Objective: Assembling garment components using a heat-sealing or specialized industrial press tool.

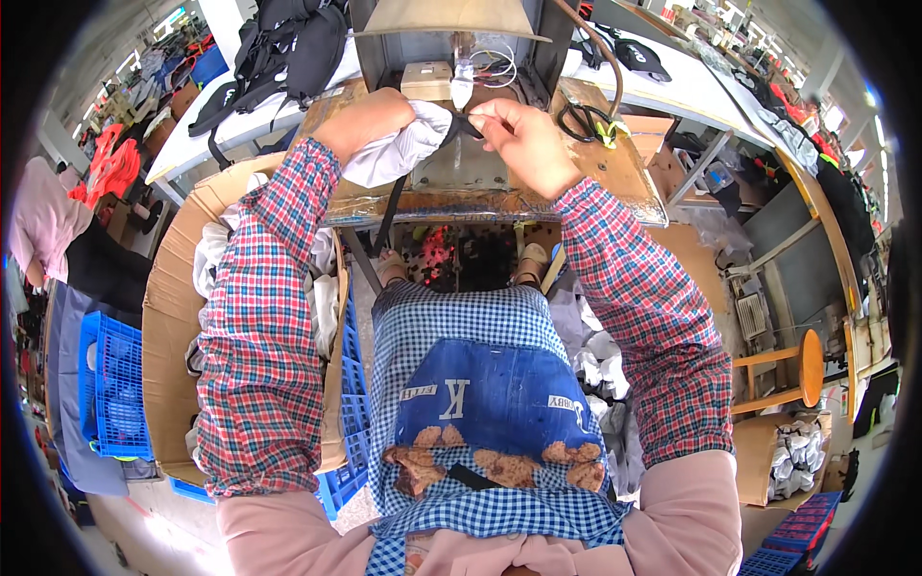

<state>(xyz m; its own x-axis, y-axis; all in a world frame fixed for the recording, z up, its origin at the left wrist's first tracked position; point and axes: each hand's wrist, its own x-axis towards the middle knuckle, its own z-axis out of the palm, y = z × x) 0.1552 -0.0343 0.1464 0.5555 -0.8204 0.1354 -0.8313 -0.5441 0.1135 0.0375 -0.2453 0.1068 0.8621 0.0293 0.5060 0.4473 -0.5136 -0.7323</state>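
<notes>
Up at the worn wooden bench (629,182), both hands work close together under a small machine (459,67) that stands at the bench's far edge. Her left hand (370,120) is closed around a bundle of white fabric (399,154), gripping it against the bench top, while the right hand (523,139) pinches a dark strap (459,123) between thumb and fingertips, just below the machine's white tip. That strap runs from the fabric bundle toward the right hand, and a dark band (389,211) hangs down over the bench's near edge. A grey metal plate (461,171) lies on the bench beneath the hands. Black-handled scissors (588,122) rest on the bench to the right, well apart from the right hand. Beside the left arm stands a cardboard box (168,317) with more white pieces (209,254) in it, and a blue plastic crate (113,384) sits farther left. White pieces (600,360) also lie piled by the right knee.
</notes>
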